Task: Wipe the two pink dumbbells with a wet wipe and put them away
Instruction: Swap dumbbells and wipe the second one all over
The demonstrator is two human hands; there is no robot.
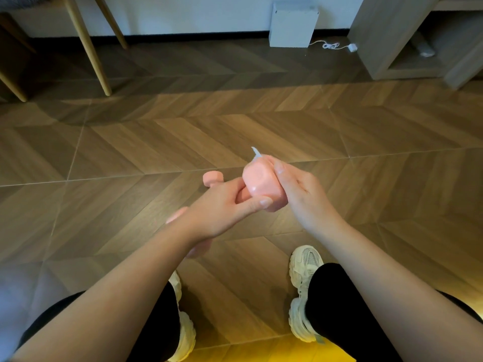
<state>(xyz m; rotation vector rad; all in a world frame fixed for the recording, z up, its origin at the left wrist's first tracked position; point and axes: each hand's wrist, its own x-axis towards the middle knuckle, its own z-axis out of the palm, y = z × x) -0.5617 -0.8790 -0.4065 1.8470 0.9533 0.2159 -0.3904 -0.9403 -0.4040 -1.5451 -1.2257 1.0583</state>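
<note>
I hold one pink dumbbell [261, 185] up over the wooden floor. My left hand [222, 207] grips its handle, thumb against the near head. My right hand [300, 189] wraps the far side of that head and presses a white wet wipe [256, 152] to it; only a corner of the wipe shows above the head. The second pink dumbbell [210, 177] lies on the floor behind my left hand, mostly hidden. More pink shows beside and below my left wrist; I cannot tell which dumbbell it belongs to.
Bare herringbone floor stretches ahead. Wooden chair legs [96, 61] stand at the far left. A white box [291, 24] with a cable [332, 45] leans on the wall. A grey shelf unit [392, 48] fills the far right. My white sneakers [305, 262] stand below, by a yellow mat [261, 351].
</note>
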